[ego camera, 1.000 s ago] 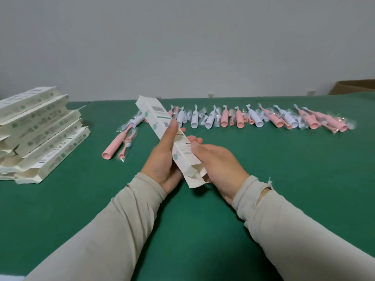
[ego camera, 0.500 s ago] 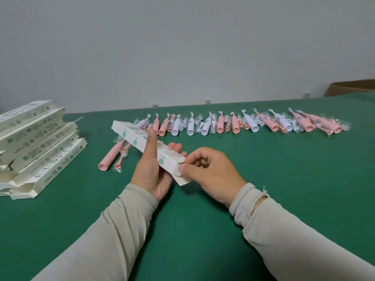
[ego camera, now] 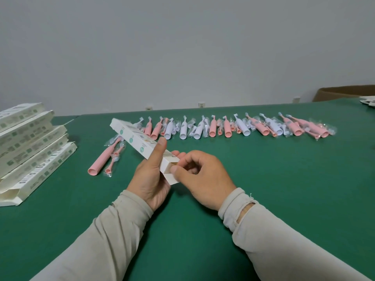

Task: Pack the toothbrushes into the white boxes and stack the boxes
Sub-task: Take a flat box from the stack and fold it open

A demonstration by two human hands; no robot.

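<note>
My left hand [ego camera: 151, 179] grips a long white box [ego camera: 138, 141] from below, thumb laid across its top; the box slants up and away to the left. My right hand [ego camera: 203, 177] pinches the flap at the box's near end, which stands open. What is inside the box is hidden. A pink toothbrush handle [ego camera: 103, 159] and a bagged pink brush head [ego camera: 113, 162] lie on the green table just left of my hands. A long row of pink and white toothbrushes [ego camera: 223, 128] in clear wrap stretches across the table behind.
A slanted stack of white boxes [ego camera: 30, 147] sits at the left edge of the green table [ego camera: 284, 189]. A brown cardboard carton [ego camera: 343, 93] stands beyond the far right corner, with some white items [ego camera: 368, 101] beside it. A grey wall rises behind the table.
The box has tilted down from steeply upright to a flatter slant. My right hand has shifted from cupping the near end to pinching its flap. The view has tipped upward.
</note>
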